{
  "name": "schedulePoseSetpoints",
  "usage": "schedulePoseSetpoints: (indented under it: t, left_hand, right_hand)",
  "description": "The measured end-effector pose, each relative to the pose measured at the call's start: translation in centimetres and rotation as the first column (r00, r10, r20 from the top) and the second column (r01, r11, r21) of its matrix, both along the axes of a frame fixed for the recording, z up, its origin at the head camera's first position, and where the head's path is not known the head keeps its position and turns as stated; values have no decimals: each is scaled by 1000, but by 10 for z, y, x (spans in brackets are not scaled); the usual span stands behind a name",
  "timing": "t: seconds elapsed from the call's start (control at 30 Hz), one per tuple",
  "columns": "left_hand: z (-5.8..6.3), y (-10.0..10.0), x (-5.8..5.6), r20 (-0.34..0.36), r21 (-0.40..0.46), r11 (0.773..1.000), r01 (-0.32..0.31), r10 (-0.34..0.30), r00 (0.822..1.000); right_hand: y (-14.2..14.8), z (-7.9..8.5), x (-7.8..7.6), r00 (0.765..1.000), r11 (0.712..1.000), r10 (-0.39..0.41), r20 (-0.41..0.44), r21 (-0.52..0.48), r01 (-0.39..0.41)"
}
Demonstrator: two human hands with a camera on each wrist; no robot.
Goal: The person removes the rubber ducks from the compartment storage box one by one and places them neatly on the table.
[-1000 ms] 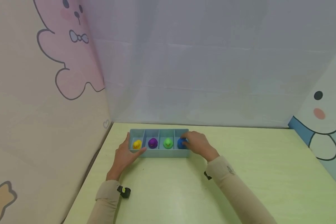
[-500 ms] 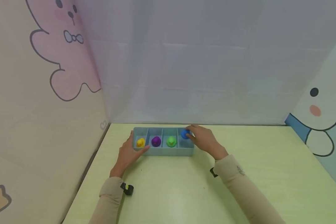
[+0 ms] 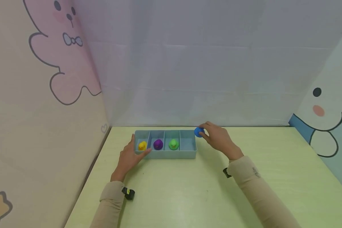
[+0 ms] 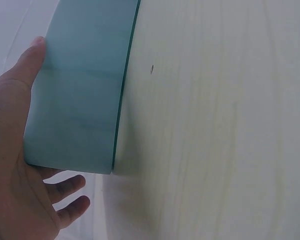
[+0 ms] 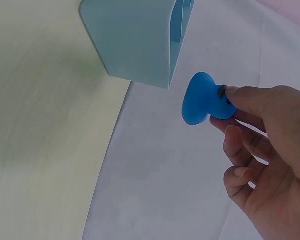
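Note:
My right hand pinches a small blue rubber duck by its head, thumb against fingers, in the air just off the right end of a pale blue divided box. In the right wrist view the duck hangs apart from the box wall. My left hand holds the box's left end, thumb along the front wall and fingers at the left side. A yellow duck, a purple duck and a green duck each sit in a compartment; the rightmost compartment is bare.
The box stands on a light wooden table near its back edge. Behind it hangs a plain pale cloth. Cartoon-printed cloth walls rise at both sides.
The right hand has lifted the blue duck up out of the rightmost compartment and carried it right, past the box's end. The left hand has stayed at the box's left end.

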State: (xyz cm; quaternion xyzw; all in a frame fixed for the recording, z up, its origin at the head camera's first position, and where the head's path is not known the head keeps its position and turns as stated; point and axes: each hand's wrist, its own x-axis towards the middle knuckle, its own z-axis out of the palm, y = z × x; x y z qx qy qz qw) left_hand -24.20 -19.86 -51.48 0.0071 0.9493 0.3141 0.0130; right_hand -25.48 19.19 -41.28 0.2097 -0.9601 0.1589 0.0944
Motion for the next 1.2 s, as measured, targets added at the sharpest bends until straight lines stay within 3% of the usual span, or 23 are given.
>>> schedulePoseSetpoints:
  t: [0.27, 0.6, 0.83, 1.2]
  left_hand:
    - [-1, -1, 0, 10, 22, 1000, 1, -1, 1000]
    - [-3, -2, -1, 0, 34, 999, -7, 7, 1000]
    - [8, -8, -6, 8, 12, 1000, -1, 1, 1000]
    - [0, -9, -17, 47, 131, 990, 51, -58, 997]
  right_hand:
    - [10, -14, -3, 999, 999, -28, 39, 24, 27]
    - [15, -46, -5, 997, 999, -7, 80, 50, 3]
    - [12, -56, -8, 993, 999, 15, 119, 49, -21]
    - [10, -66, -10, 988, 999, 18, 152, 34, -24]
